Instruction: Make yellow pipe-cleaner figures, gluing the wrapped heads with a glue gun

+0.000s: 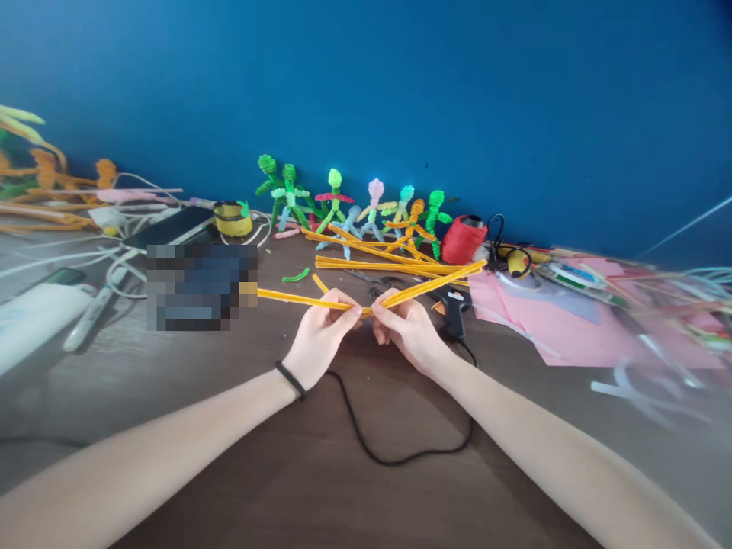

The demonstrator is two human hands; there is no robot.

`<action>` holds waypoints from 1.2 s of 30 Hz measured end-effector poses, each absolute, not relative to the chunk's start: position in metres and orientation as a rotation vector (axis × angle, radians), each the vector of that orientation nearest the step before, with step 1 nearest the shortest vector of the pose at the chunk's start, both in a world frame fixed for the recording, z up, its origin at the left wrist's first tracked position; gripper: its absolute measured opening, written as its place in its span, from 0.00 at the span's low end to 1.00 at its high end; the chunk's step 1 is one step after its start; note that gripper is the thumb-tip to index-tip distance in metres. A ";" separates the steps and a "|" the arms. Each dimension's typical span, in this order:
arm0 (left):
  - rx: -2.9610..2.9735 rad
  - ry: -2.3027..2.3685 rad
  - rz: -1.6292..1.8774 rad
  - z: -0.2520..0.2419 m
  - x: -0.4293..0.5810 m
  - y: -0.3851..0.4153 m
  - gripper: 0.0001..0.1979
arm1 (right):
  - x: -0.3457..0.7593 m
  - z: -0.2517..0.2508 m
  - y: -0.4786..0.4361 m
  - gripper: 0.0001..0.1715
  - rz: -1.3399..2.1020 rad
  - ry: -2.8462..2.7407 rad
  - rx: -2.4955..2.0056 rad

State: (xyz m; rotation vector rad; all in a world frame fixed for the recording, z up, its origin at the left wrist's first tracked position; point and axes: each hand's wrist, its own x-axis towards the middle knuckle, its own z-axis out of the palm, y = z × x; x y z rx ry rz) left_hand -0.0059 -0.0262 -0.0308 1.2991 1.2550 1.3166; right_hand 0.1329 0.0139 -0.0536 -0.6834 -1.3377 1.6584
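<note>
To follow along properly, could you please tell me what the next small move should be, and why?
Perhaps twist the yellow strands slightly: the left hand and right hand pinch them close together, lengths angle outward on both sides, and the figures behind look coiled.

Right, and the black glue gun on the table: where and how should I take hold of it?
Probably by the gun's handle, from the near side. It juts toward the person, uncovered, while loose orange stems lie close by its far end. The cord leaves the near end, so grip just beyond that. The right hand is closest, but it pinches orange strips.
</note>
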 end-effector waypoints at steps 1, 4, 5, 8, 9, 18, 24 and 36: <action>1.294 1.258 1.325 -0.031 -0.006 -0.026 0.06 | 0.133 -0.054 0.014 0.14 1.661 -1.335 -0.680; 1.284 1.260 1.342 -0.032 -0.006 -0.025 0.05 | 0.134 -0.054 0.015 0.14 1.697 -1.324 -0.678; 1.288 1.260 1.345 -0.032 -0.006 -0.025 0.05 | 0.134 -0.054 0.015 0.14 1.713 -1.330 -0.676; 1.308 1.257 1.344 -0.032 -0.007 -0.024 0.05 | 0.136 -0.054 0.016 0.13 1.763 -1.401 -0.657; 1.312 1.254 1.346 -0.032 -0.007 -0.024 0.05 | 0.136 -0.054 0.016 0.13 1.771 -1.428 -0.649; 0.953 1.125 1.566 -0.041 -0.010 -0.015 0.16 | 0.133 -0.058 0.016 0.12 1.629 -1.318 -0.640; 0.845 1.094 1.356 -0.036 -0.009 -0.016 0.15 | 0.132 -0.057 0.015 0.10 1.459 -1.339 -0.653; 1.004 1.114 1.249 -0.036 -0.010 -0.018 0.08 | 0.135 -0.050 0.011 0.15 1.533 -1.610 -0.708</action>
